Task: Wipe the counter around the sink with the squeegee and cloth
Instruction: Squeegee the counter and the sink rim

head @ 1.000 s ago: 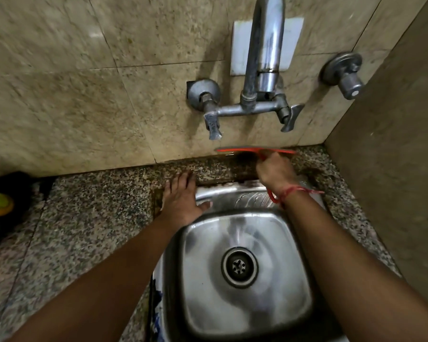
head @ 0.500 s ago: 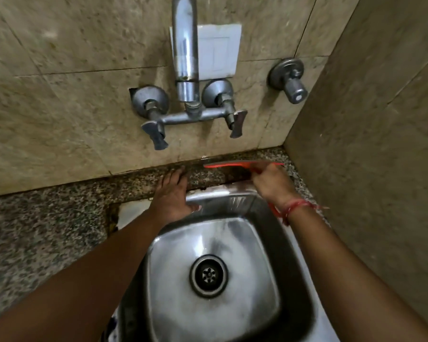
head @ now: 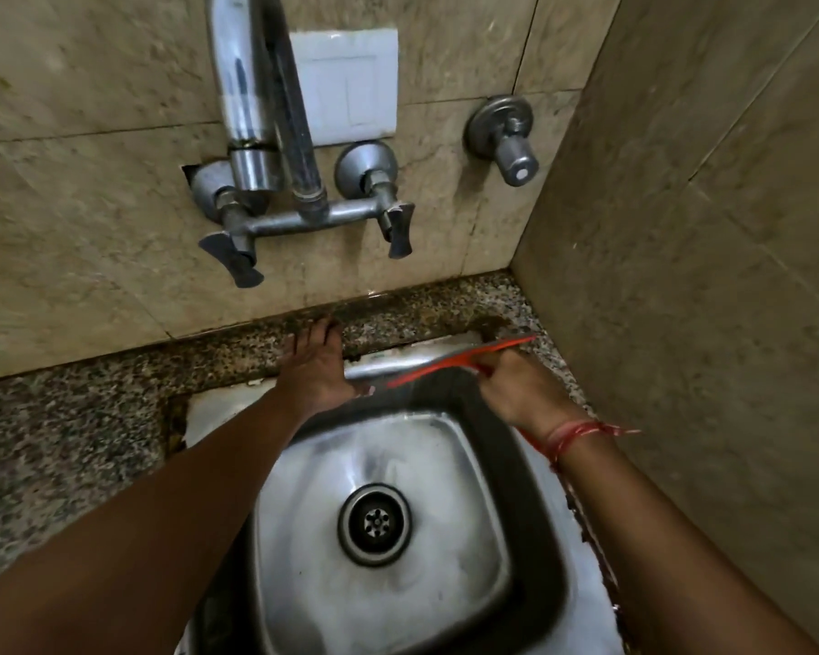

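Right hand (head: 516, 387) grips squeegee (head: 459, 361) over sink (head: 535, 489) back rim; left hand (head: 315, 366) flat, open; faucet (head: 275, 148) overhead.

Count's pretty short: two hands (head: 315, 366) (head: 516, 390), one red squeegee (head: 459, 361), one sink (head: 535, 527), one drain (head: 374, 522), one faucet (head: 275, 134) with two levers (head: 230, 257) (head: 398, 229), one extra valve (head: 507, 134).

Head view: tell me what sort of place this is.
Probably a home kitchen or utility corner: a stainless steel sink set in a speckled granite counter, a wall-mounted mixer tap on stone tiles, and the right hand working a red squeegee.
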`<state>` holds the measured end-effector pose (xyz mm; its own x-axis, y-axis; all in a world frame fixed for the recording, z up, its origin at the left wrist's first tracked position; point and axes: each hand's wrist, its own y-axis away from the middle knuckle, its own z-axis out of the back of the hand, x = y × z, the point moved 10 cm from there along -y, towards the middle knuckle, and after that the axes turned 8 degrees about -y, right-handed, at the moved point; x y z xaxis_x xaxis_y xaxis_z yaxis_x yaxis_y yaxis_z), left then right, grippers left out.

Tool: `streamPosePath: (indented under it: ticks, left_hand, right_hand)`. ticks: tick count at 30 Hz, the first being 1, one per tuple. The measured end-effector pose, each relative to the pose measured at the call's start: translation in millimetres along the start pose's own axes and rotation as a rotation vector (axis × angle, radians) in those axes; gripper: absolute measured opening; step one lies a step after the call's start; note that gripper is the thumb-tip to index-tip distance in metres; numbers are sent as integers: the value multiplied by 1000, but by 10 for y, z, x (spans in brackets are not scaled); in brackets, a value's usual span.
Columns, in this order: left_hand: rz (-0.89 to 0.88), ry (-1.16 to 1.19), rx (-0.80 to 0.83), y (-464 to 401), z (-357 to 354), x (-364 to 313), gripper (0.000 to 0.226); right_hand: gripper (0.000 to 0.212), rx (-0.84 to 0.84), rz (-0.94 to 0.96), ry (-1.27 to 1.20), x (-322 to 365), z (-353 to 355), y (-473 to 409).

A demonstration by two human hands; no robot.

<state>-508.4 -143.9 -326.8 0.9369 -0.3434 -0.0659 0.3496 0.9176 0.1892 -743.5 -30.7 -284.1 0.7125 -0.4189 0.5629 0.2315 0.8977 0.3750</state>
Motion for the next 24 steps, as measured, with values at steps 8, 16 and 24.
streamPosePath:
  ticks: [8,16,24]
  left_hand:
    - [-68,26,30,-119,-120,-350,114]
    - [-113,9,128,-167,-153,-210,125]
    - [-82,-74,2,18,-18,-619,112]
  right_hand:
    - [44,-45,90,14,150,281,-885]
    - [28,60,113,-74,-182,171,-112]
    - [40,-64,128,-121,-157,287,-135]
